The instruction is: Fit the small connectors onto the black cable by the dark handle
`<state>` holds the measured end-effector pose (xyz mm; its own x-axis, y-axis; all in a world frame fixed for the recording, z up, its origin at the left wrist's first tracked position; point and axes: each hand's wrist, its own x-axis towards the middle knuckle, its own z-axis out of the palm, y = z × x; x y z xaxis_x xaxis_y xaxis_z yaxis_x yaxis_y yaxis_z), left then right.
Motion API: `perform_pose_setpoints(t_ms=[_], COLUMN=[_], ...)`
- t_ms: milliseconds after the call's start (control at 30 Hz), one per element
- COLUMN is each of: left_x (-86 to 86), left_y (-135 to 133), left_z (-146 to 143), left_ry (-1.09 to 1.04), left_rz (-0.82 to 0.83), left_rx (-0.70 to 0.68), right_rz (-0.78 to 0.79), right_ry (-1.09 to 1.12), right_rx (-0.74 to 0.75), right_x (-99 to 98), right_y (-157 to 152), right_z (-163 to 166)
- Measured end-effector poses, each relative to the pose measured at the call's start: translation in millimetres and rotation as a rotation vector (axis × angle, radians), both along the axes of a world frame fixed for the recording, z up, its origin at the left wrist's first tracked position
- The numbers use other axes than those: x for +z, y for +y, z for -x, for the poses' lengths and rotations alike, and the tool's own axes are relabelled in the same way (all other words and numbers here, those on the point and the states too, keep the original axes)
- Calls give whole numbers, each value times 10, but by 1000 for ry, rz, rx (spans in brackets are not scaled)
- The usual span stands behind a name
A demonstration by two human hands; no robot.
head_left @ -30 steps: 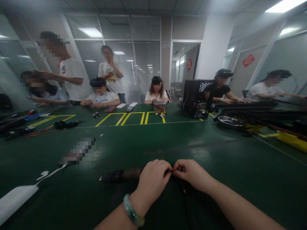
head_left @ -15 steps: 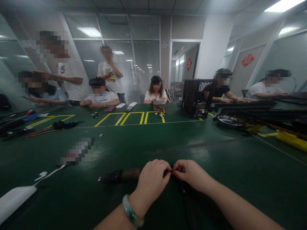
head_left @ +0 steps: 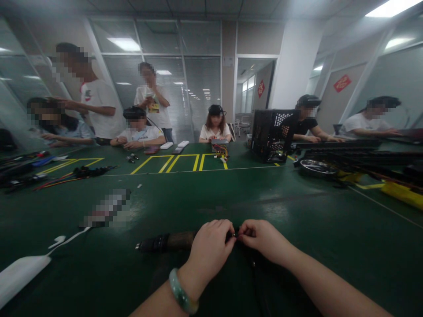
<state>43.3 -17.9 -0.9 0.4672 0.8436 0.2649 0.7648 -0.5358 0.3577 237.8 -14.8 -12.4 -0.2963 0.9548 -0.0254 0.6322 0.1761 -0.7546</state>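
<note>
A dark, tube-shaped electric screwdriver (head_left: 180,241) lies across the green table, its metal tip toward the left. My left hand (head_left: 213,242), with a jade-coloured bangle on its wrist, is closed round the tool's rear end and covers it. Right beside it, my right hand (head_left: 259,235) is closed in a pinch at what looks like the end of a black cable (head_left: 254,264). The fingertips of both hands nearly meet, and a small shiny spot shows between them. Below the hands the cable runs toward me, dim against the dark tabletop.
Left of the tool lie a phone (head_left: 107,209) with a white cord and a white object (head_left: 23,277). Further off are bundled wires (head_left: 89,171), a power supply (head_left: 220,145), a black computer case (head_left: 272,134) and a round fan-like part (head_left: 317,167). Several people sit or stand beyond.
Both hands stay nearly where they were, with only a slight shift of the fingers. A shiny spot between the fingertips shows more plainly now.
</note>
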Motion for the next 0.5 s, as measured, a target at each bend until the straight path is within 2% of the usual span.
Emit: perform_pose_setpoints(t_ms=[233, 500], left_x=[-19, -14], left_y=[2, -12], left_z=[13, 26], left_ry=[-38, -20], left_rz=[-20, -12], left_rx=[-60, -52], right_rz=[-19, -12], right_ry=[-3, -5], right_rx=[3, 25], right_x=[15, 16], right_y=[0, 5], right_z=[5, 10])
